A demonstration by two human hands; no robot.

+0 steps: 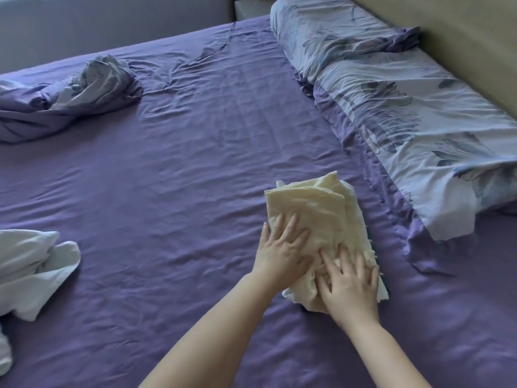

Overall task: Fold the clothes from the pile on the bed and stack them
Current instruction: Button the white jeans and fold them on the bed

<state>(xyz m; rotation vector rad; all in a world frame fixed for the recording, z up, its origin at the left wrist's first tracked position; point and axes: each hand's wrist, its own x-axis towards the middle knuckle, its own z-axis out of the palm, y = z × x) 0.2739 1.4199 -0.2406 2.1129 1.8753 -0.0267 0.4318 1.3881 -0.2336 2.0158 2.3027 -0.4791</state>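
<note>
A folded pale yellow garment (310,208) lies on the purple bed sheet (181,177), right of centre. My left hand (282,247) presses flat on its near left part with fingers spread. My right hand (349,284) lies flat on its near right end, fingers straight and spread. A dark edge of another item peeks out under the yellow garment's right side. White crumpled clothes (30,270) lie at the left edge of the bed.
A long floral pillow (405,116) runs along the right side by the beige headboard (461,37). A bunched purple and floral blanket (70,99) sits at the far left. A thin cable (223,43) lies on the sheet at the back.
</note>
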